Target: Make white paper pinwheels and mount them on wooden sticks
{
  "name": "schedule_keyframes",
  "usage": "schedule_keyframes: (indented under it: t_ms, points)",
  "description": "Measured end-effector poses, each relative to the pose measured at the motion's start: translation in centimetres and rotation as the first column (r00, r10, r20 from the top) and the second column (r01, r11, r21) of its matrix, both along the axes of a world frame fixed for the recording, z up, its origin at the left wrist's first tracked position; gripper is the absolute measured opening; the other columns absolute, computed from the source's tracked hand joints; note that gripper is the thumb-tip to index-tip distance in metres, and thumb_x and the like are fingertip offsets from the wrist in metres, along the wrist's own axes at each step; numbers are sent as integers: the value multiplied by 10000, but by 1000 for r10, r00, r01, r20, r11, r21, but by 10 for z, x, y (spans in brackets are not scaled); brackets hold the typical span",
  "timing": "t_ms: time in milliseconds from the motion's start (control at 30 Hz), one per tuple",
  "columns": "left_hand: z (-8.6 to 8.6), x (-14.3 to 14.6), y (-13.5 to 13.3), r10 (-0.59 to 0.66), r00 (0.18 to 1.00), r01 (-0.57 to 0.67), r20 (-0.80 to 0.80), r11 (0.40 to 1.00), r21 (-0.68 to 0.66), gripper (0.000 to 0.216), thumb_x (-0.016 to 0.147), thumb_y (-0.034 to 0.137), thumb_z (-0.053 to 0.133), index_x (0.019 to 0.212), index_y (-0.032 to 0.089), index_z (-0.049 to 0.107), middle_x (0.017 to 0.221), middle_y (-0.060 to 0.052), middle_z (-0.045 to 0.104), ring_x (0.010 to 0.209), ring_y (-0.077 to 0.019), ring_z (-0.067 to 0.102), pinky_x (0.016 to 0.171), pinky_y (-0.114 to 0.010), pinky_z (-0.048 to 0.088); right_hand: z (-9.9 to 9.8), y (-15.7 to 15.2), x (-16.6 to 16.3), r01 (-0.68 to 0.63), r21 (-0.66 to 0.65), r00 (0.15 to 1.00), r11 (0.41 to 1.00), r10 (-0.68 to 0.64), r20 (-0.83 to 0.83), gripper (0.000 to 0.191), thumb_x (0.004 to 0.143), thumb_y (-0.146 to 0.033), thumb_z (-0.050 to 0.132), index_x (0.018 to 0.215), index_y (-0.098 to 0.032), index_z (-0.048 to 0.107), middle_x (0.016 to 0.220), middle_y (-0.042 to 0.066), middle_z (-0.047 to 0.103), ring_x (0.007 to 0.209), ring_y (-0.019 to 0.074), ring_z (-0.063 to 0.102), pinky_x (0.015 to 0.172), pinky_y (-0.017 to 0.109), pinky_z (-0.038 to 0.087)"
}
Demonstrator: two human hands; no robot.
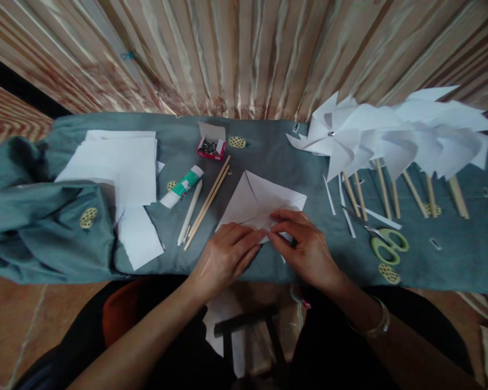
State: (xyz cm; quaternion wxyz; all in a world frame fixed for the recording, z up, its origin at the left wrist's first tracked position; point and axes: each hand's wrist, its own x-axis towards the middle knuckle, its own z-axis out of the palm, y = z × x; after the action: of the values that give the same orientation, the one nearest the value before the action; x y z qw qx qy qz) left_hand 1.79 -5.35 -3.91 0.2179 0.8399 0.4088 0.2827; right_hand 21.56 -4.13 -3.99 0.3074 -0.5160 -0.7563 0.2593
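A square sheet of white paper (260, 197) lies in front of me on the cloth-covered table, with slits or creases running in from its corners. My left hand (230, 249) is closed on the near edge of the sheet, its fingertips pressed against the paper. Opposite it, my right hand (299, 241) pinches the near right part between thumb and fingers. The fingertips of both hands almost meet at the near edge, and they cover part of the paper there.
Left of the sheet lie two wooden sticks (209, 203), a white pen (190, 211), a glue tube (183, 187) and an open box of pins (211, 147). Stacked paper (134, 162) is farther left. To the right are scissors (386, 244), paper strips (347, 208) and several paper pinwheels (350, 132) on sticks.
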Motion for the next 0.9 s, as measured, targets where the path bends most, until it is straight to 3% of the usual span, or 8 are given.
schedule_keyframes:
  t_ms: [467,900]
  points:
    - [-5,1,3,32,999,-31,6,999,-44,208,913,172,529,1060,128,669,898,-92,684,833,-184,610,738,-327,524,0,1,-1,27,30,999,999,-28,22,65,851,-214,622,792,-203,645,1035,101,679,1021,250,620,923,445,493]
    - [-7,2,2,45,998,-44,-39,999,22,186,907,172,537,1035,125,664,859,-77,683,793,-173,619,713,-307,526,0,-1,2,3,78,999,997,-7,46,87,880,-201,579,861,-199,664,1068,101,680,1031,245,616,934,439,494]
